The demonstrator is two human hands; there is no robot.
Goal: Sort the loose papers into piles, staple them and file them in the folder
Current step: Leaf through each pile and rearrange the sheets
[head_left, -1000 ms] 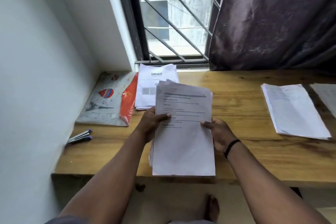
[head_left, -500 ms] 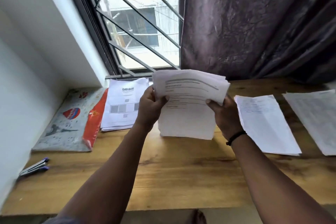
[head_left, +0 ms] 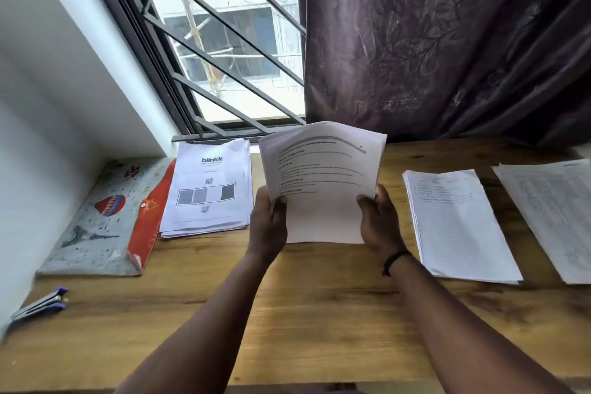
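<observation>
A stack of printed papers (head_left: 323, 182) stands upright over the wooden desk (head_left: 319, 313), its top edge curling back. My left hand (head_left: 268, 221) grips its left edge and my right hand (head_left: 379, 221) grips its right edge, thumbs in front. Three piles lie flat on the desk: one topped by a "blinkit" sheet (head_left: 208, 189) at the left, one of lined text (head_left: 457, 224) at the right, and another (head_left: 556, 214) at the far right, cut by the frame. A grey and red folder (head_left: 105, 221) lies far left. A stapler (head_left: 38, 305) sits near the left edge.
A white wall (head_left: 48, 106) closes the left side. A barred window (head_left: 230, 42) and a dark purple curtain (head_left: 447, 42) hang behind the desk. Bare wood shows between the piles and along the front edge.
My hands lifted the stack from lying flat near the front edge and stood it upright further back on the desk. My head tilted up, showing more window and curtain.
</observation>
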